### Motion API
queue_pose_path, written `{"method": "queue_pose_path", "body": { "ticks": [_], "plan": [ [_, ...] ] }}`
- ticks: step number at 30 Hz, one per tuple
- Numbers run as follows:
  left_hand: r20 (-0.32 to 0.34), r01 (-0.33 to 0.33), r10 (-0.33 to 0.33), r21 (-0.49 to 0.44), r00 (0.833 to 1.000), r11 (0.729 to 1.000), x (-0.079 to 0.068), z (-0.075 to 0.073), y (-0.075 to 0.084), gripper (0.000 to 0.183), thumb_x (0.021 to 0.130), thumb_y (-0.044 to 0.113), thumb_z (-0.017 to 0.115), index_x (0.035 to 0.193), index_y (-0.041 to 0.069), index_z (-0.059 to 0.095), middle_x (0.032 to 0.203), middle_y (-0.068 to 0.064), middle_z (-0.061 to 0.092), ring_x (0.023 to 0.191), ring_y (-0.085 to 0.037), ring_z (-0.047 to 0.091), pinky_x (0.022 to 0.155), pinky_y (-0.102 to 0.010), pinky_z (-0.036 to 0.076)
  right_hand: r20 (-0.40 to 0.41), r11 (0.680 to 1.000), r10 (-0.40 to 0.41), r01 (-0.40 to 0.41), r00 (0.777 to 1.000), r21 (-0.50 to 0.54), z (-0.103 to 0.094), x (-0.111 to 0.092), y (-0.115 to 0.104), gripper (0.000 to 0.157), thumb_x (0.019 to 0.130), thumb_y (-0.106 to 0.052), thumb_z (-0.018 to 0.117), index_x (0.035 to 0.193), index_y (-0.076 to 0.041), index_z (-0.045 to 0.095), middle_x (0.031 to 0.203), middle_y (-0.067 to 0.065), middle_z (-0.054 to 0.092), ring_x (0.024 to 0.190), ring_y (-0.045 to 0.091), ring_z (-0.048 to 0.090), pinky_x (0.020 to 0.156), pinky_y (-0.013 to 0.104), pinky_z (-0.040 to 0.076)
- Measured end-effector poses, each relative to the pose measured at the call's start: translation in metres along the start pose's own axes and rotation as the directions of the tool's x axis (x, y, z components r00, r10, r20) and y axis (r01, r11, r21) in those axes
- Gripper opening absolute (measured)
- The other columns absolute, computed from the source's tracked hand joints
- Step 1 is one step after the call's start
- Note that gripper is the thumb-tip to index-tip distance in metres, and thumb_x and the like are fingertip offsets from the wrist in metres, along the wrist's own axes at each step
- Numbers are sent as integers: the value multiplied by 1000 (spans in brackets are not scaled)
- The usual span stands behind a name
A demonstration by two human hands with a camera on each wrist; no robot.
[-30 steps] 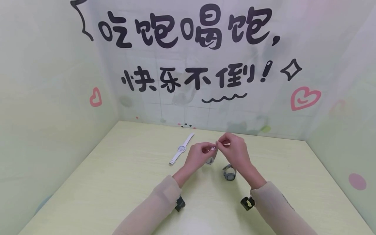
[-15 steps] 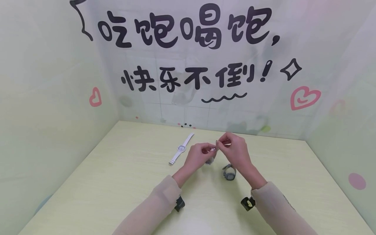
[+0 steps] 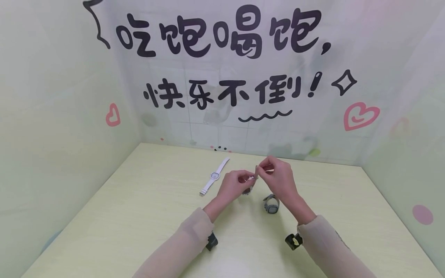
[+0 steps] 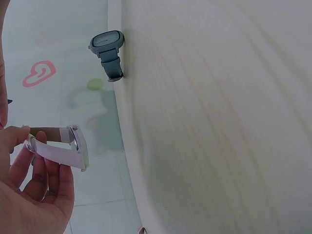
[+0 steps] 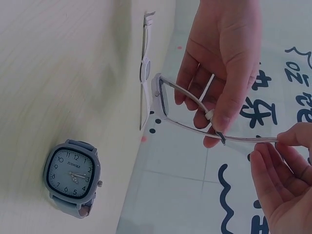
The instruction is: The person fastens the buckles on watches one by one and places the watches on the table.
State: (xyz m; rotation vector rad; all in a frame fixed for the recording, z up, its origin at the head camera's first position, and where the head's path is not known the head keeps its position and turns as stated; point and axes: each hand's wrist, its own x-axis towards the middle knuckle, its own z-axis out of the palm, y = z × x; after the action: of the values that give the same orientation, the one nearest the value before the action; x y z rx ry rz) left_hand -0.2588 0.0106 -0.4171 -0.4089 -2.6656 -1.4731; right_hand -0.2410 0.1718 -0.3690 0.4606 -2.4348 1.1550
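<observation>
A white wristwatch (image 5: 161,95) is held above the table between both hands, its strap bent into a loop. My left hand (image 3: 235,184) pinches the strap at the buckle (image 5: 220,135), thumb on top. The strap end (image 5: 253,140) runs out past the buckle, and my right hand (image 3: 278,175) pinches its tip between thumb and fingers. In the left wrist view the loop of the white strap (image 4: 61,155) shows beside the left fingers. Near the right forearm a grey-blue wristwatch (image 3: 272,207) stands on the table, its strap closed in a ring.
A second white wristwatch (image 3: 214,176) lies stretched out flat, left of the left hand. The pale wooden table (image 3: 156,216) ends at a printed back wall (image 3: 194,127), with side walls left and right. Small black cameras (image 3: 294,241) sit at both wrists.
The left hand has dropped very slightly and the held watch has turned, its case looking darker. More strap shows between the hands. The right hand and the two watches on the table stay put.
</observation>
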Motion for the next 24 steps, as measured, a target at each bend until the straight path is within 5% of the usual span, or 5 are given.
{"method": "queue_pose_path", "body": {
  "ticks": [10, 18, 24],
  "plan": [
    [-7, 3, -3, -23, 1000, 1000, -1, -1, -4, 20, 94, 24, 70, 111, 15, 76, 92, -3, 77, 79, -10, 64, 71, -25, 52, -24, 999, -10, 11, 1000, 47, 0, -1, -2, 5, 91, -10, 69, 92, -5, 67, 89, 9, 73, 85, 24, 72, 76, 38, 62],
    [-10, 4, -4, 2, 1000, 1000, -1, -2, -1, 18, 92, 22, 71, 108, 15, 76, 89, -2, 75, 77, -9, 62, 70, -24, 51, 19, 1000, 19, -19, 1000, -3, 3, 2, 1, 26, 95, -10, 58, 120, -4, 60, 106, 13, 71, 89, 27, 73, 79, 41, 62],
    [-12, -36, 37, 75, 999, 997, 3, -2, 2, 20, 94, 25, 70, 110, 15, 76, 92, -2, 75, 78, -8, 61, 70, -21, 51, 93, 998, 35, -30, 995, -63, 7, 3, 6, 18, 93, -10, 62, 109, -5, 67, 98, 12, 72, 87, 26, 72, 74, 40, 61]
  ]
}}
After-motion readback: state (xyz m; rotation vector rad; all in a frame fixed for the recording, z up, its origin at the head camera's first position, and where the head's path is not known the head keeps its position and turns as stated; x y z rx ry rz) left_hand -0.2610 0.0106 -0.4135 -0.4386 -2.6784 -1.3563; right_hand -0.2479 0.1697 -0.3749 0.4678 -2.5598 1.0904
